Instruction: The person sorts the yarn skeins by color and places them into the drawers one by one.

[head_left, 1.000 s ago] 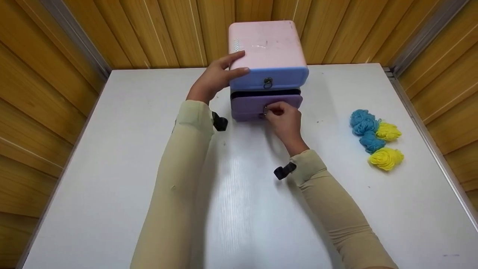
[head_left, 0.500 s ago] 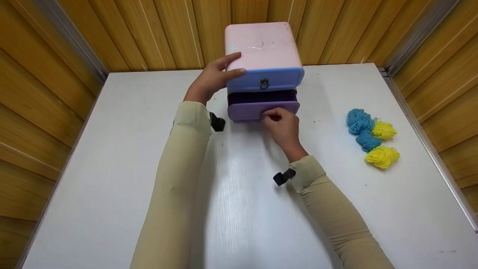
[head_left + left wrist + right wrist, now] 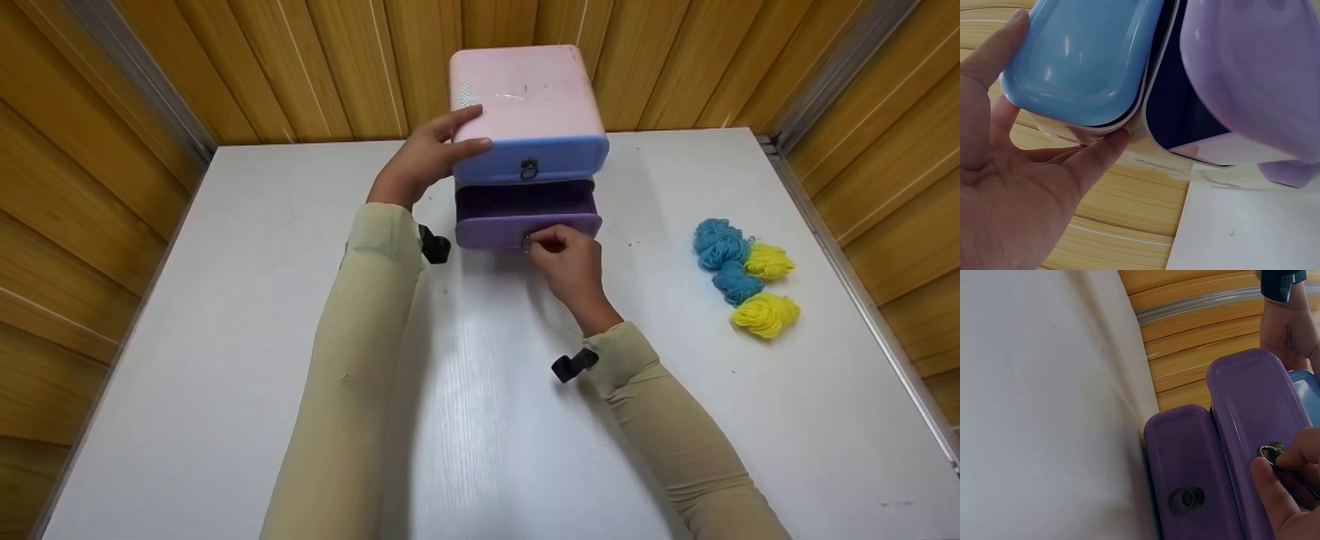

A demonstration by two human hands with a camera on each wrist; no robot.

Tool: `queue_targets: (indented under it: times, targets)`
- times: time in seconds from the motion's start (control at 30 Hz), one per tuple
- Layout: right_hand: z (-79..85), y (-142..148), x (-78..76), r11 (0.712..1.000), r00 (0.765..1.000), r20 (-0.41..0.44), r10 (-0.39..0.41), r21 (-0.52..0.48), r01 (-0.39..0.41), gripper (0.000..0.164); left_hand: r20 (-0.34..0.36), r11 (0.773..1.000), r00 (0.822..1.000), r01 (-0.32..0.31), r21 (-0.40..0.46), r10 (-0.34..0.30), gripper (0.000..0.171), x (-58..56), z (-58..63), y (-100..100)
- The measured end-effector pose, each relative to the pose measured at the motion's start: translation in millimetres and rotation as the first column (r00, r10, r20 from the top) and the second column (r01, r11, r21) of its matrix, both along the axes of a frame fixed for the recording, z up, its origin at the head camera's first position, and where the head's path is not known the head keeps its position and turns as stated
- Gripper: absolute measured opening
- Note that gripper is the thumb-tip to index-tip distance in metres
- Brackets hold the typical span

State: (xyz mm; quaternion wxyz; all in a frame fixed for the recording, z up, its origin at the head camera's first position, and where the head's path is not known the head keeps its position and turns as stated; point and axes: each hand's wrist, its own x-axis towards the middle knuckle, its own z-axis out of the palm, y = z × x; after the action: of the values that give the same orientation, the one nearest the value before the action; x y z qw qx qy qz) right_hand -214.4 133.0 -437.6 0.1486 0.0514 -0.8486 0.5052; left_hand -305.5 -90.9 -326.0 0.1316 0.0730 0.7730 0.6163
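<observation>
A small drawer box has a pink top (image 3: 525, 90), a blue upper drawer (image 3: 551, 159) and a purple middle drawer (image 3: 487, 231) that stands pulled out. The dark inside of that middle drawer shows in the head view. My left hand (image 3: 424, 161) rests on the box's upper left corner, its fingers fairly straight against the side and top. My right hand (image 3: 571, 262) pinches the middle drawer's metal ring pull (image 3: 1269, 453) between thumb and finger. Below it, in the right wrist view, a lower purple drawer (image 3: 1179, 455) is closed, its own ring (image 3: 1182, 499) hanging free.
Blue yarn bundles (image 3: 720, 244) and yellow yarn bundles (image 3: 766, 315) lie together at the right of the white table (image 3: 225, 337). Wood-patterned panels (image 3: 337, 67) rise behind the box and along both sides.
My right hand has drawn the purple middle drawer out toward me by its ring, widening the dark opening. My left hand has stayed on the box's corner.
</observation>
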Motion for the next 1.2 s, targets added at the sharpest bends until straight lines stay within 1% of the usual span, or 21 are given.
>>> queue_targets:
  times: [0.2,0.4,0.63,0.93,1.07,1.2]
  targets:
    - [-0.6,0.6,3.5,1.000,1.000,0.005,-0.002,0.002,0.002,0.006,-0.008,1.000,1.000,0.001,-0.006,-0.001,0.067,0.4,0.5,0.1]
    - [-1.9,1.4,7.4,1.000,1.000,-0.006,0.005,-0.005,-0.005,0.005,0.013,1.000,1.000,-0.010,-0.007,0.010,0.067,1.3,1.9,-0.3]
    - [-4.2,2.3,9.7,1.000,1.000,-0.030,0.009,-0.005,-0.009,0.006,0.043,1.000,0.999,-0.008,-0.012,0.008,0.067,21.7,22.6,2.3]
    - [-4.4,5.1,10.6,0.998,0.998,0.023,0.052,-0.033,-0.052,0.009,0.049,1.000,0.999,-0.012,-0.014,0.012,0.067,20.8,23.1,0.1]
    - [-5.3,8.3,10.9,0.998,0.998,0.049,0.048,-0.035,-0.047,0.009,0.051,1.000,0.999,-0.011,-0.027,0.012,0.066,21.1,23.4,-0.2]
    - [-4.4,13.4,11.9,0.999,0.998,0.053,0.041,-0.022,-0.040,0.010,0.050,1.000,0.999,-0.010,-0.023,0.011,0.066,21.2,23.6,-0.1]
